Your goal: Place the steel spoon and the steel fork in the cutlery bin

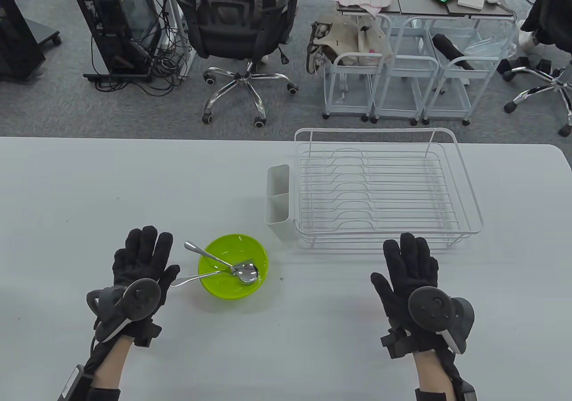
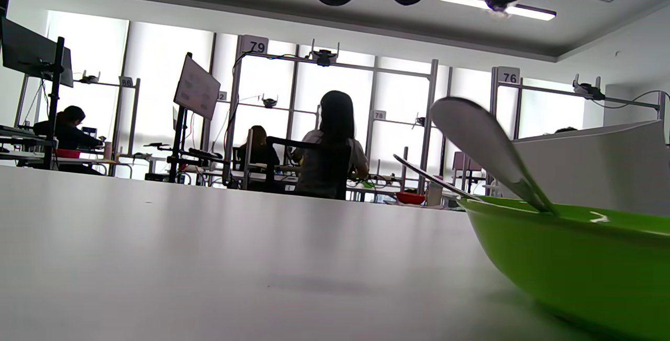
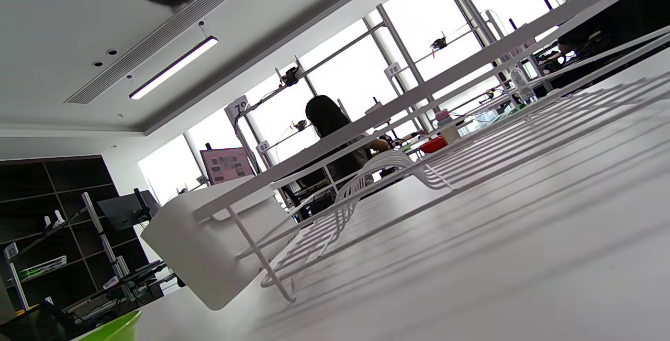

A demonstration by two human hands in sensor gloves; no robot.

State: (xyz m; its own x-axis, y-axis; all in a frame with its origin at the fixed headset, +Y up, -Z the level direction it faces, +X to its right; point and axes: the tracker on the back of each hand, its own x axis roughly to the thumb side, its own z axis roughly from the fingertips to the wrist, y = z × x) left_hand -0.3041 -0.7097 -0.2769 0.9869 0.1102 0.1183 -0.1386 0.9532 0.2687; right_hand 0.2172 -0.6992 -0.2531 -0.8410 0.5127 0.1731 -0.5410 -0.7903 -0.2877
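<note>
A steel spoon (image 1: 247, 273) and a steel fork (image 1: 192, 279) lie crossed in a green bowl (image 1: 223, 291), handles sticking out over its left rim. The white cutlery bin (image 1: 278, 200) hangs on the left end of a white wire dish rack (image 1: 464, 204). My left hand (image 1: 143, 258) lies flat and open on the table just left of the bowl, holding nothing. My right hand (image 1: 409, 262) lies flat and open in front of the rack. The left wrist view shows the bowl (image 2: 576, 257) and a handle (image 2: 481, 142). The right wrist view shows the bin (image 3: 209, 241).
The white table (image 1: 134, 182) stretches out left of the bin. Beyond its far edge stand an office chair (image 1: 241, 30) and wire carts (image 1: 393, 79) on the floor. The rack also fills the right wrist view (image 3: 445, 168).
</note>
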